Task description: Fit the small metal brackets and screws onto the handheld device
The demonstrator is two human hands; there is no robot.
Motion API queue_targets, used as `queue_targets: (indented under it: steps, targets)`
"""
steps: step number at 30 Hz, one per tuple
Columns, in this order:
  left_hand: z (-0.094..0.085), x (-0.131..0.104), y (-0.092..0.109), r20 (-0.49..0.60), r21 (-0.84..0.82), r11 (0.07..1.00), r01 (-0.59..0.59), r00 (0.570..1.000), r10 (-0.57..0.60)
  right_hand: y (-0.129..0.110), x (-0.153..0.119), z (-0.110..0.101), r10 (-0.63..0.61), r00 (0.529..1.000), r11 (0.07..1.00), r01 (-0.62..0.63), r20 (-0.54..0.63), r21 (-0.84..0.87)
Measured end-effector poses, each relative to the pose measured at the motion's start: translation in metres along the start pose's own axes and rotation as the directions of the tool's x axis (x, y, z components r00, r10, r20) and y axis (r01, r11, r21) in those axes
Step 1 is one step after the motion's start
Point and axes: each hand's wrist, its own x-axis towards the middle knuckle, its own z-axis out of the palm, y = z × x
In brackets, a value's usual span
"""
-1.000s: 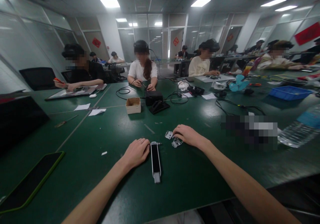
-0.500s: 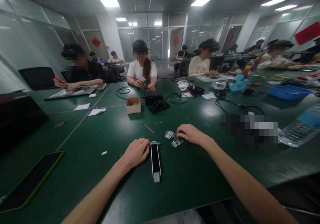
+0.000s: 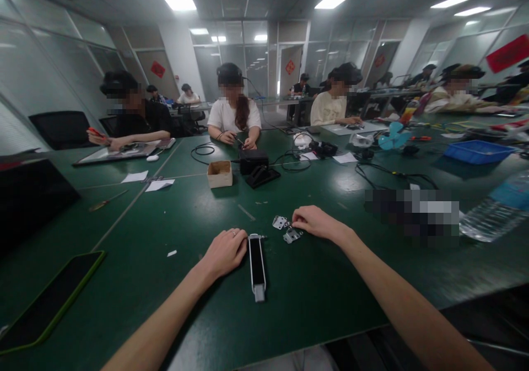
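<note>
On the green table, my left hand (image 3: 225, 251) rests with curled fingers beside the top end of a long black and white device (image 3: 257, 266). Whether those fingers grip anything is hidden. My right hand (image 3: 313, 220) has its fingertips pinched together at small metal parts lying between two silvery plates. One plate (image 3: 279, 222) lies to the left of the fingertips, the other plate (image 3: 292, 235) just below them. What the pinch holds is too small to make out.
A small cardboard box (image 3: 220, 174) and a black stand (image 3: 262, 176) are ahead. Left lie a green-edged black tablet (image 3: 52, 302) and a screwdriver (image 3: 108, 200). Right are a water bottle (image 3: 498, 211), a blue tray (image 3: 478, 152) and cables. Several people sit beyond.
</note>
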Motion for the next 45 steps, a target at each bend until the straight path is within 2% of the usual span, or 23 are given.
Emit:
queue_targets:
  steps: [23,29,37,45]
  targets:
    - [0.003,-0.001,-0.001,-0.013,0.037,0.999,-0.007,1.0,0.008,0.008,0.002,0.002,-0.012,0.999,1.0,0.011,-0.042,-0.024]
    - [0.001,-0.001,-0.001,-0.009,0.034,0.999,-0.001,1.0,0.001,0.013,0.003,0.005,-0.075,0.994,0.995,0.069,-0.079,-0.069]
    - [0.003,-0.001,-0.001,-0.004,0.046,0.999,0.005,1.0,-0.005,0.004,0.0,0.004,-0.114,0.993,0.99,0.11,-0.04,-0.084]
    - [-0.001,-0.001,0.001,0.012,0.049,0.999,0.014,1.0,-0.015,0.005,0.003,0.008,-0.111,0.989,0.988,0.1,-0.095,-0.117]
